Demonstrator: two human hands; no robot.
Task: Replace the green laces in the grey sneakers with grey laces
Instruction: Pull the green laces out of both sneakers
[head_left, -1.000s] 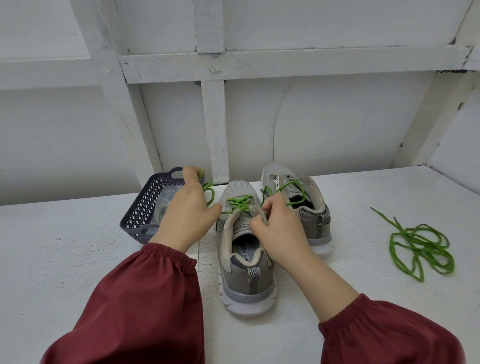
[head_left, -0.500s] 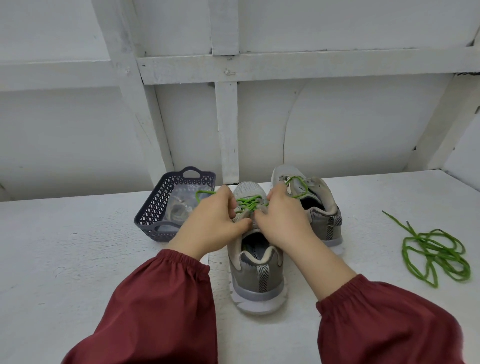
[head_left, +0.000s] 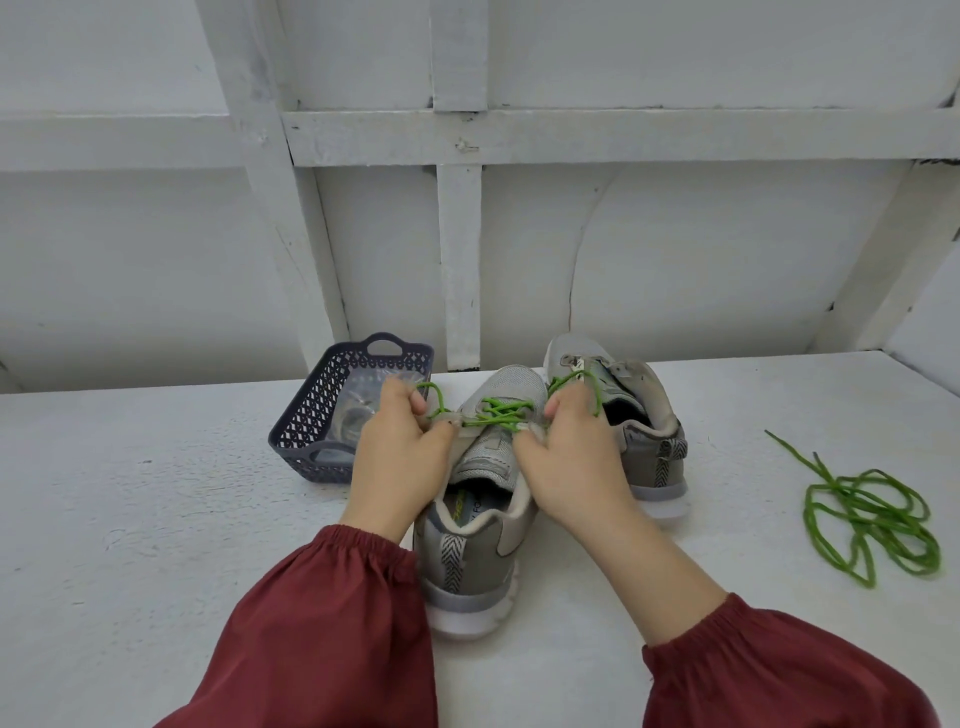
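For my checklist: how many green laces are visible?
2. The first lace runs through the near sneaker, left hand and right hand pinching its ends; the second lace lies loose on the table, right.

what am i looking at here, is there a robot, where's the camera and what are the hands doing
There is no robot. A person works bare-handed, and the one camera sits on their head, looking forward and down. The left hand and right hand each pinch a part of the green lace threaded through the near sneaker, which stands on a white table. The other sneaker stands behind it to the right. A loose lace, also green, lies at the far right. A dark basket with something clear inside sits on the left.
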